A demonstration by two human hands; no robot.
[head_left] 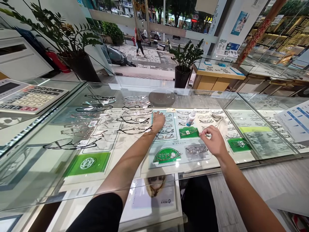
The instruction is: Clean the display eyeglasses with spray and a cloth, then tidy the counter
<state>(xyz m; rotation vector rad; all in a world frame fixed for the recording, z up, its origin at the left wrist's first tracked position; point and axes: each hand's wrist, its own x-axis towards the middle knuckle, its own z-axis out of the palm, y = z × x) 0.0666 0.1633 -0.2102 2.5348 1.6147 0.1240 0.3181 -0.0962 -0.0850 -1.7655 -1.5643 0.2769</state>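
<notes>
My left hand (158, 121) reaches across the glass counter to the right of a column of eyeglasses (134, 120). Its fingers are a little apart and bent downward, with nothing seen in them. My right hand (213, 139) hovers over the counter's front half, thumb and forefinger pinched together. Whatever they hold, if anything, is too small to make out. Just left of those fingertips is a green card (189, 132) with glasses on it. A small spray bottle (191, 118) stands between my hands, and a crumpled beige cloth (219, 122) lies beyond the right one.
More eyeglasses (72, 143) stand in a row on the left of the glass top. A large calculator (31, 96) sits at far left, and a printed sheet (295, 120) at far right. A round dark disc (161, 98) is at the back. Frames fill the case below.
</notes>
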